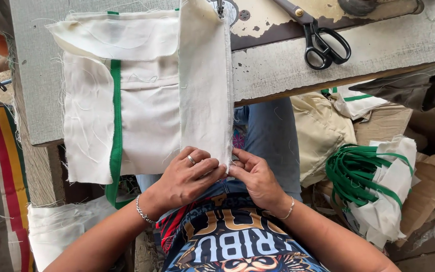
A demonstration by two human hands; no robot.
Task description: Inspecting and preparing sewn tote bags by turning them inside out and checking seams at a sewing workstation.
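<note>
Pinching cloth strip (205, 85) — bottom edge | left hand (187, 179), right hand (255, 176) gripping

A flattened brown cardboard box (431, 186) lies on the floor at the right, under cream cloth pieces and green straps. No labels, signs or screens show anywhere in view.

Cream cloth panel (149, 100): matt woven, frayed edges. Table (338, 55): rough wood, paint peeling. Scissors (318, 35): black glossy handles, metal blades.
</note>
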